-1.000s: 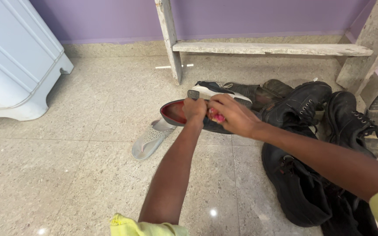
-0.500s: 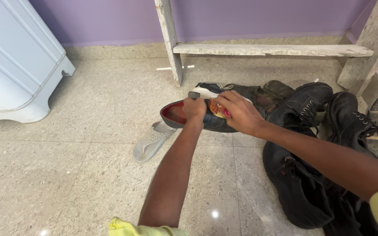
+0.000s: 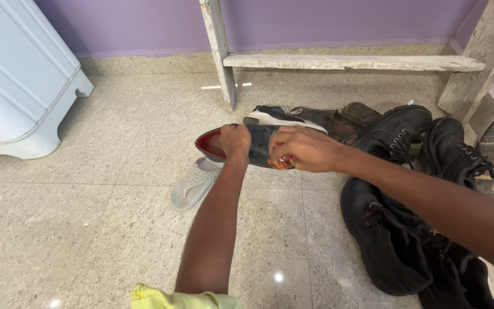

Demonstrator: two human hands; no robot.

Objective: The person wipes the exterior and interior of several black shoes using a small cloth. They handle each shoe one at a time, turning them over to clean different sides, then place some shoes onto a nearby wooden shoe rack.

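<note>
My left hand (image 3: pixel 235 140) grips a dark slip-on shoe (image 3: pixel 257 144) with a red lining, held above the floor with its opening to the left. My right hand (image 3: pixel 301 149) presses a small pink and orange cloth (image 3: pixel 280 163) against the shoe's lower side near the middle. Only a bit of the cloth shows under my fingers. Both of my sleeves are yellow.
A grey sandal (image 3: pixel 194 183) lies on the stone floor under the shoe. Black boots (image 3: pixel 395 137) and other shoes are piled at the right. A worn wooden rack (image 3: pixel 344 62) stands against the purple wall, and a pale blue cabinet (image 3: pixel 18 80) is at the left.
The shoe has shifted a little to the left in my left hand. My right hand has slid the cloth from the shoe's top down to its lower edge.
</note>
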